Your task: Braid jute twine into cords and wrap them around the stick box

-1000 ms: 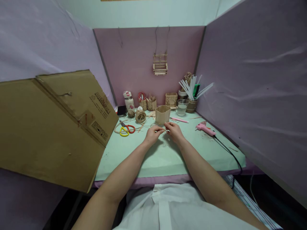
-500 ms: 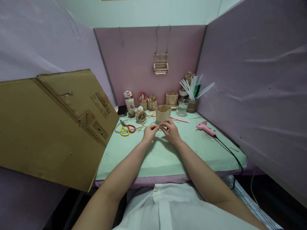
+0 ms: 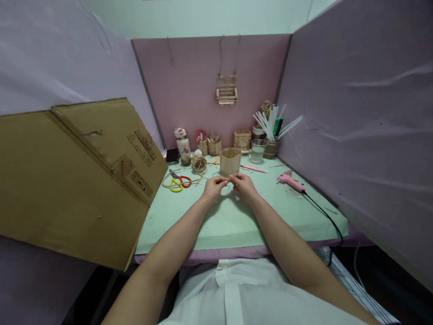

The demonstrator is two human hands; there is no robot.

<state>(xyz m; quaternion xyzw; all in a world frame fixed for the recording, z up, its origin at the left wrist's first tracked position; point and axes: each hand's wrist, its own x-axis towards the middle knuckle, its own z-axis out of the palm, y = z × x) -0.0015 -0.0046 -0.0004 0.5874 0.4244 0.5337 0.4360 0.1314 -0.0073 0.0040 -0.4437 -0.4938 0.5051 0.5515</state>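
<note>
My left hand [image 3: 214, 188] and my right hand [image 3: 245, 186] meet fingertip to fingertip above the table, just in front of a round holder made of upright wooden sticks [image 3: 230, 161]. Both hands are closed in a pinch on a thin strand of twine [image 3: 229, 179], mostly hidden by the fingers. Left of my hands lie scissors [image 3: 176, 184] with a yellow and a red handle. Behind the scissors sits a ball of brown twine [image 3: 199, 164], with loose strands about it.
A pink glue gun [image 3: 291, 181] with a black cord lies at the right. At the back stand a glass of liquid [image 3: 257, 152], a woven pot [image 3: 242, 141], a pot of sticks [image 3: 214, 145] and a jar [image 3: 182, 142]. A large cardboard sheet [image 3: 81, 180] leans at the left.
My right hand has shifted slightly to the right and down, and its fingers are bent differently. The left fingertips have moved a little to the right.
</note>
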